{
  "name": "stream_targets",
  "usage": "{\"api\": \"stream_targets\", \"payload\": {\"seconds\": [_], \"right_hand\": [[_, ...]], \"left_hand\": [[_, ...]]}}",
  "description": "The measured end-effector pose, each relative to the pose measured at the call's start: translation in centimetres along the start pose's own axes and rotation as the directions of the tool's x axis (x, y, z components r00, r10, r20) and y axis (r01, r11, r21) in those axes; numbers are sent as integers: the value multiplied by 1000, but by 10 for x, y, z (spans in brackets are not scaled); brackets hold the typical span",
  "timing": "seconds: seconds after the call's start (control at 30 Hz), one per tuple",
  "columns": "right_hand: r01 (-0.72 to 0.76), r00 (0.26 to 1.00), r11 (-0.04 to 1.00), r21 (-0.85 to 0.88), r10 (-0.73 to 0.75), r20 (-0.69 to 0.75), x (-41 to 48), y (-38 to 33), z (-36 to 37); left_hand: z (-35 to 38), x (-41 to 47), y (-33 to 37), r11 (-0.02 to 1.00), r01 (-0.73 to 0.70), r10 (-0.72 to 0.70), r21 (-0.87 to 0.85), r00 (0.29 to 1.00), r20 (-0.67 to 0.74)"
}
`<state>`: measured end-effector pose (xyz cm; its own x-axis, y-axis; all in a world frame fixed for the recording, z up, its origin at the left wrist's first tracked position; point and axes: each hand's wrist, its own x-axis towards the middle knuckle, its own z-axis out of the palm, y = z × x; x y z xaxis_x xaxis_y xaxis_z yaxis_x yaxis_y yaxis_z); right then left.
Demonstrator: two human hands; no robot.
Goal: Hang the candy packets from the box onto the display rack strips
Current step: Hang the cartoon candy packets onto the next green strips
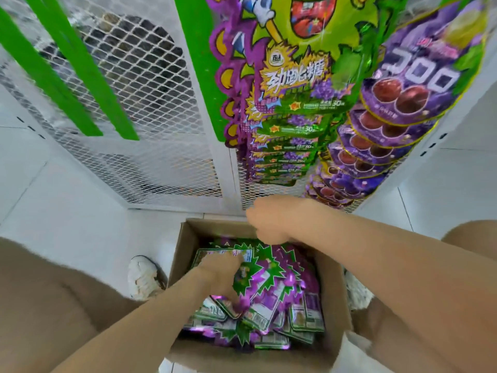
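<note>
Head cam: the cardboard box (183,254) sits on the floor, stuffed with green-and-purple candy packets (269,292). The left hand (223,270) is down inside the box with its fingers on the pile, but it's too blurry to tell if it's actually gripping one. The right hand (271,219) hovers over the box's far edge, fingers curled under, can't tell if it holds anything. Just behind the box stands the white mesh display rack (161,103), with bare green strips (67,76) and hung packets (295,117). A white shoe (144,277) is just left of the box.
</note>
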<state>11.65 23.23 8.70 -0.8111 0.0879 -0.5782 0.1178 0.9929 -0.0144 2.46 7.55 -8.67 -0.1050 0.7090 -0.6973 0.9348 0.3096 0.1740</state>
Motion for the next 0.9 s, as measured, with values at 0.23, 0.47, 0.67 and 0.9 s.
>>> {"api": "stream_targets", "payload": {"seconds": [0.23, 0.47, 0.67, 0.9], "right_hand": [[-20, 998, 1000, 14, 19, 66, 4, -4, 9], [-49, 996, 999, -10, 49, 75, -13, -10, 23], [-111, 982, 993, 40, 103, 159, -39, -7, 53], [-181, 970, 878, 443, 234, -67, -48, 13, 45]], "left_hand": [[13, -10, -3, 997, -80, 80, -7, 991, 106], [3, -27, -3, 979, -157, 153, -126, 987, -45], [6, -45, 12, 979, -202, 198, -21, 972, -130], [-72, -82, 12, 608, -417, -42, -676, 833, -552]]}}
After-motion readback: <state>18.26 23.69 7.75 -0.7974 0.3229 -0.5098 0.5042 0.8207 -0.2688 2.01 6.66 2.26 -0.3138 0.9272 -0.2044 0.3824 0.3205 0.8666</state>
